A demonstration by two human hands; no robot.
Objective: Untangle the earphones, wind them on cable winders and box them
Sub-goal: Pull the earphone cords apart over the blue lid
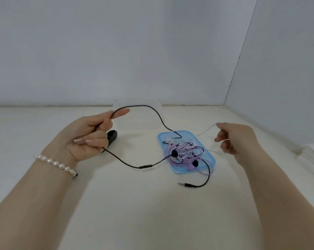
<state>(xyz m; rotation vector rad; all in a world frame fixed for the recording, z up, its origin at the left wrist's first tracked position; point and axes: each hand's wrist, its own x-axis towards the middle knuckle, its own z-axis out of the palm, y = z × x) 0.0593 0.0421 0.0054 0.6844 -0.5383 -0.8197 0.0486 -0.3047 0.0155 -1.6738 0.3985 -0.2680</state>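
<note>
Your forearms fill the near edge, the left one wearing a pearl bracelet (56,164). Your left hand (88,135) has its fingers curled round the black earphone cable (127,164), which loops up past your index finger and runs right into the tangle. Your right hand (233,138) pinches the white cable (205,131), drawn out to the right of the heap.

The tangle of earphones (184,153), black, purple and white together, lies on a blue lid (206,164) right of centre. The black plug (186,184) rests on the table just near of the lid. A black object (112,136) lies partly behind your left hand; it may be a cable winder, but I cannot tell.

Risks, as I judge them: pulling both cables apart at once could tighten the knot rather than free it, and the light lid could drag across the table with the heap. A hard tug might strain an earbud joint.

For room, the table (134,204) lies open near and to the left. Walls close the far side and the right, so draw slack toward yourself.
</note>
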